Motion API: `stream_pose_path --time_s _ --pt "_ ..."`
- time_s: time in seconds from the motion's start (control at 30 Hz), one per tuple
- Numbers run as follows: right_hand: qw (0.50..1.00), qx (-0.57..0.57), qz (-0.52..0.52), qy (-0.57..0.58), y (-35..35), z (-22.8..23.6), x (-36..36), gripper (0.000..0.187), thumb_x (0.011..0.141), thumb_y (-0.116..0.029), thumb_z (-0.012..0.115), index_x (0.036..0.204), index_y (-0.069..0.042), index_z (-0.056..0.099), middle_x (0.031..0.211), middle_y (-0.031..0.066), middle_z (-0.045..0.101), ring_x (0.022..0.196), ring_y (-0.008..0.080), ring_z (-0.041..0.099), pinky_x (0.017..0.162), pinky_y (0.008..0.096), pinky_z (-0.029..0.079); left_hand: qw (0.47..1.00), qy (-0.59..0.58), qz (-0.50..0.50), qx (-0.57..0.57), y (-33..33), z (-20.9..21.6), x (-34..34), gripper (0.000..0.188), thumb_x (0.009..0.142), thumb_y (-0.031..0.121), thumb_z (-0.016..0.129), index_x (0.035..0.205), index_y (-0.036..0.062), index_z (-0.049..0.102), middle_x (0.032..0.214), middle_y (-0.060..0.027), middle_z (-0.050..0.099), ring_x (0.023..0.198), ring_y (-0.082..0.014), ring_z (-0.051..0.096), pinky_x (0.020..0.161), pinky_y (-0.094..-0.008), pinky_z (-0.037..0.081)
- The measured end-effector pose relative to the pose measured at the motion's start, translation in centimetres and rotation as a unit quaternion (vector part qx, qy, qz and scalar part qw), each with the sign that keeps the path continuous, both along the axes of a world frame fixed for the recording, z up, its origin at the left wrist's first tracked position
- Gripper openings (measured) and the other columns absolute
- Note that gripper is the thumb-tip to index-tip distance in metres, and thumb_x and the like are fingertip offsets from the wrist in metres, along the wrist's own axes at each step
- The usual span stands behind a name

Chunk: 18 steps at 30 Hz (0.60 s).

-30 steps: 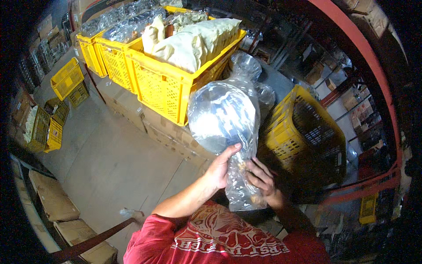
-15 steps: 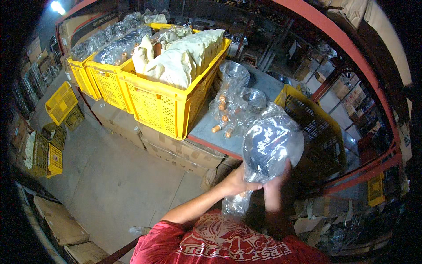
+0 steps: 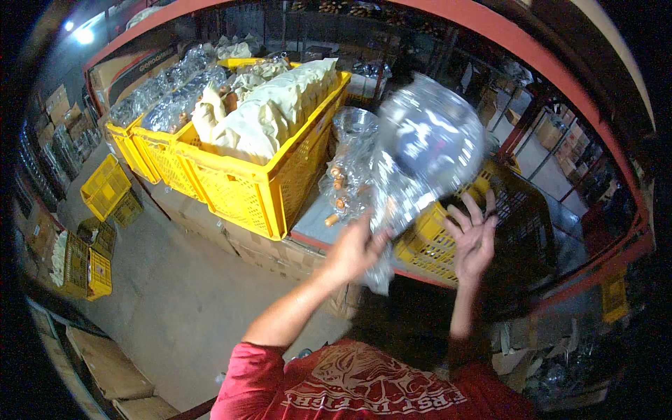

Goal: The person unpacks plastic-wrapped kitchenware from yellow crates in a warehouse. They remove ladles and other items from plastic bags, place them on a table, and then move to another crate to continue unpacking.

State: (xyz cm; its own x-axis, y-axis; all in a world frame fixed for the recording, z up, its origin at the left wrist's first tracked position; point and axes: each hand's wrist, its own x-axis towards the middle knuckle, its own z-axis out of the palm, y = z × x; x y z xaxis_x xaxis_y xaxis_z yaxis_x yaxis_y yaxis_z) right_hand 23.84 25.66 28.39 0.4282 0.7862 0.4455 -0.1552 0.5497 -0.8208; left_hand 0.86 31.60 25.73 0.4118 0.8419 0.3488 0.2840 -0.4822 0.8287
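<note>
A pan (image 3: 432,140), round, shiny and wrapped in clear plastic, is raised above the edge of the table, tilted and blurred by motion. Around its narrow wrapped handle end my left hand (image 3: 355,250) is closed, and loose plastic hangs below the fist. My right hand (image 3: 474,238) is apart from the pan, to its lower right, palm up with the fingers spread and nothing in them. More plastic-wrapped pans (image 3: 355,126) with orange-brown handle ends lie on the table, just left of the held one.
A large yellow crate (image 3: 234,199) with cream-coloured wrapped goods stands at the left of the grey table (image 3: 308,225). Another yellow crate (image 3: 427,245) sits near my right hand. Red metal rails (image 3: 518,59) arch over the table. Smaller yellow crates (image 3: 105,187) are on the floor at left.
The pan has gone up and swung farther over the table in my left hand. My right hand has let go of it and opened. The view has shifted slightly.
</note>
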Motion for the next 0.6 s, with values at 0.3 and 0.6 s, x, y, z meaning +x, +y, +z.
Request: stream_pose_path --time_s 0.3,0.6 --pt "0.983 -0.139 0.037 -0.115 -7.2 -5.6 17.3 0.058 0.100 -0.045 0.044 0.138 -0.002 0.037 0.115 0.0177 0.058 0.084 0.0233 0.061 0.080 0.0396 0.052 0.991 0.067 0.109 -0.035 30.1 -4.0 4.2 0.032 0.074 0.020 0.068 0.092 -0.0067 0.066 0.082 -0.0217 0.068 0.077 -0.0275 0.065 0.070 -0.0413 0.051" --pt "0.921 -0.351 0.043 -0.161 -7.6 0.8 25.8 0.042 0.097 -0.034 0.054 0.124 -0.002 0.055 0.096 0.0125 0.065 0.076 0.0184 0.063 0.067 0.0342 0.054 0.978 0.184 0.005 -0.103 40.0 -9.9 3.8 0.037 0.078 0.034 0.070 0.094 0.0004 0.068 0.080 -0.0152 0.069 0.072 -0.0198 0.063 0.067 -0.0393 0.051"
